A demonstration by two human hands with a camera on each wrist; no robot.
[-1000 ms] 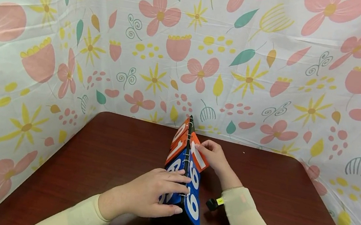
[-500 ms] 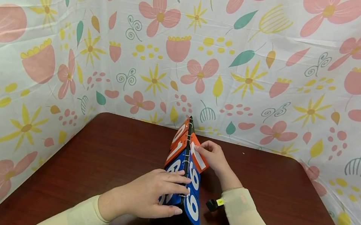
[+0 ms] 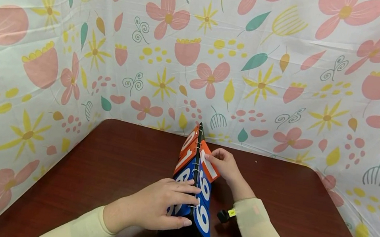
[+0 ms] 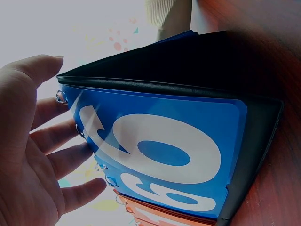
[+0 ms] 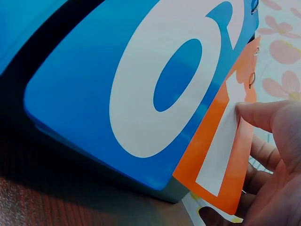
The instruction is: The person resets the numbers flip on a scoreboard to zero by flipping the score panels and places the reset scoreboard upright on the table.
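On a dark table (image 3: pixel 128 150), resting the left hand (image 3: pixel 159 196), fingers spread, over the near end of a tented scoreboard (image 3: pixel 204 187) pointing lengthwise away; pinching its orange card (image 3: pixel 209 167) farther along with the right hand (image 3: pixel 229 167).

Flip scoreboard (image 3: pixel 205 188) on reddish-brown table (image 3: pixel 127 154)

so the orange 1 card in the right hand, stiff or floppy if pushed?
Probably fairly stiff: the orange card looks flat where the right hand pinches it. Likely swings, since rings hold its top edge. Thin, so probably light.
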